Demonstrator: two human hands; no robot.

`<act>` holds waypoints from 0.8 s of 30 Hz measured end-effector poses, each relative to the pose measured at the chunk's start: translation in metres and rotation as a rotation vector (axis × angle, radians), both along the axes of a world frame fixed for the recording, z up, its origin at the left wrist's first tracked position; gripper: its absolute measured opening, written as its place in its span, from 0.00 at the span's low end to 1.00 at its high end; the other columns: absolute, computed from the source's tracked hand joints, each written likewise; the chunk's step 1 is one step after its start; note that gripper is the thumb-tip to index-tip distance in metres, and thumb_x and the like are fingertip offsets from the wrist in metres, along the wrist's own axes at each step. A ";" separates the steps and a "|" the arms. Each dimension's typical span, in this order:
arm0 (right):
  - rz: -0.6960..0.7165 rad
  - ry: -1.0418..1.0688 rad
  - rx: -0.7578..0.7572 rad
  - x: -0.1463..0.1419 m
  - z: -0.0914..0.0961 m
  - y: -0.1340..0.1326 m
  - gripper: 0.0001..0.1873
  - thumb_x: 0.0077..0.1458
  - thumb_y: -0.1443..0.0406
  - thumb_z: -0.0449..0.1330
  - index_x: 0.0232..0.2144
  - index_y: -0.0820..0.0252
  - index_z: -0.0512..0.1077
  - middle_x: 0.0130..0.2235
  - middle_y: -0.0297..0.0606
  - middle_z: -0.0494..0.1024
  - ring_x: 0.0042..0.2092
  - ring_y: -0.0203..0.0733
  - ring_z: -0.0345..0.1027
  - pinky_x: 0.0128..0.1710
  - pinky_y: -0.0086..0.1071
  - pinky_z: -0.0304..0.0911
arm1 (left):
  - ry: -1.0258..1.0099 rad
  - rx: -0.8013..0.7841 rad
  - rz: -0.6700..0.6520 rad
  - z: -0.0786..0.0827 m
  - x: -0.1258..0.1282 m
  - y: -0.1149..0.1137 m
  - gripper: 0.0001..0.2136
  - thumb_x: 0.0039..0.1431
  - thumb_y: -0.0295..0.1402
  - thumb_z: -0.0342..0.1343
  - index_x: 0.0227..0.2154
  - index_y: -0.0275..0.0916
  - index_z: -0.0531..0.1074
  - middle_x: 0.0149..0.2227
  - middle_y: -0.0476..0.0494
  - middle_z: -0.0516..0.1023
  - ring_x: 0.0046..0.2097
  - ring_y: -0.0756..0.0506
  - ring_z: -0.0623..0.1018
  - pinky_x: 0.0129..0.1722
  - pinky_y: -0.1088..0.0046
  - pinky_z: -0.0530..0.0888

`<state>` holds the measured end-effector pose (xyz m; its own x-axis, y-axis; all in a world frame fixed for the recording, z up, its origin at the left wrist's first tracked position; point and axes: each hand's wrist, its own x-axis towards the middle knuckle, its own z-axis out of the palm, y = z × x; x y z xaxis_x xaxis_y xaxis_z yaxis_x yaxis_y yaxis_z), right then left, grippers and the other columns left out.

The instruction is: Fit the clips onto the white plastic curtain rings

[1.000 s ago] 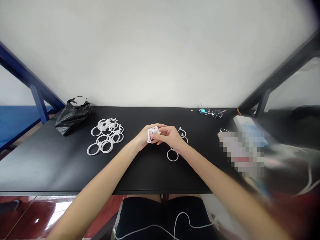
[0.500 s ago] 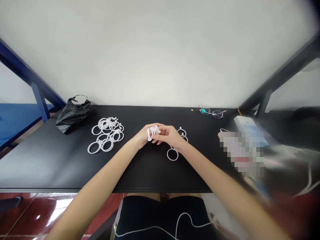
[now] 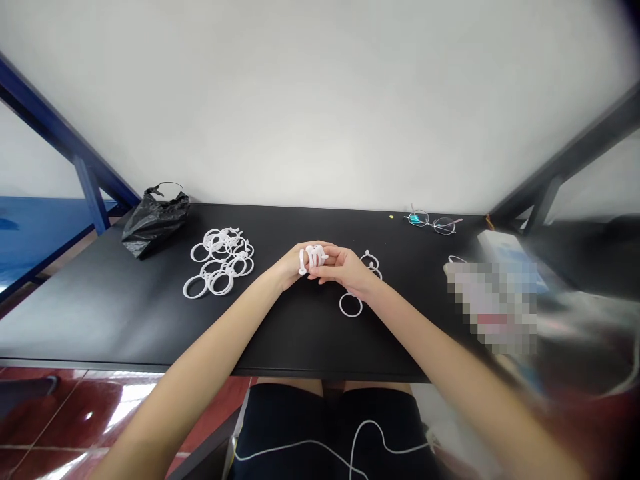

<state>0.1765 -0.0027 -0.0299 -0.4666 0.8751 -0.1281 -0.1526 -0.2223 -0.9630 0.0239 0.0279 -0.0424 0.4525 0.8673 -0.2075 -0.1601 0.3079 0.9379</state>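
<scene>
While left grip (image 3: 293,265) closes round white ring bunch (image 3: 311,256), likely steadying it, right grip (image 3: 345,270) pinches same bunch; spare ring (image 3: 351,305) just beside right grip, ring pile (image 3: 220,263) well left.

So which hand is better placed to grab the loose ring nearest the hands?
Probably the right hand: the ring lies just beside its wrist, while the left hand holds a stack of rings.

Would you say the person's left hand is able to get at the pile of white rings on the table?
Probably yes: only bare black table lies between the left hand and the pile of white rings, though it holds a ring cluster.
</scene>
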 end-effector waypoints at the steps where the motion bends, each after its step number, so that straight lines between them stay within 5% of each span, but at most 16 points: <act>1: -0.007 0.009 -0.003 0.000 0.000 0.000 0.19 0.38 0.64 0.74 0.35 0.61 0.78 0.35 0.37 0.82 0.34 0.37 0.78 0.31 0.24 0.71 | -0.005 -0.003 0.000 0.000 0.000 0.000 0.15 0.45 0.26 0.59 0.38 0.32 0.79 0.30 0.40 0.80 0.30 0.46 0.78 0.25 0.77 0.71; 16: -0.015 -0.018 0.079 -0.003 0.000 -0.001 0.20 0.38 0.63 0.74 0.37 0.61 0.77 0.34 0.37 0.81 0.34 0.37 0.77 0.30 0.26 0.71 | -0.047 -0.090 -0.009 0.004 0.002 -0.002 0.16 0.50 0.29 0.58 0.43 0.34 0.77 0.30 0.40 0.79 0.27 0.45 0.77 0.23 0.74 0.71; 20: -0.002 -0.021 0.170 -0.006 -0.001 -0.003 0.21 0.36 0.64 0.74 0.36 0.61 0.77 0.33 0.35 0.80 0.31 0.37 0.75 0.29 0.28 0.70 | -0.047 -0.104 -0.096 0.002 0.004 -0.004 0.09 0.49 0.32 0.59 0.32 0.32 0.77 0.21 0.44 0.73 0.19 0.49 0.71 0.17 0.75 0.66; 24: -0.081 -0.025 0.246 -0.009 -0.007 -0.003 0.24 0.33 0.65 0.75 0.37 0.59 0.76 0.30 0.31 0.78 0.30 0.35 0.73 0.32 0.30 0.71 | 0.046 -0.025 -0.010 0.002 0.007 -0.006 0.07 0.46 0.29 0.59 0.30 0.32 0.77 0.25 0.42 0.77 0.26 0.48 0.76 0.24 0.76 0.70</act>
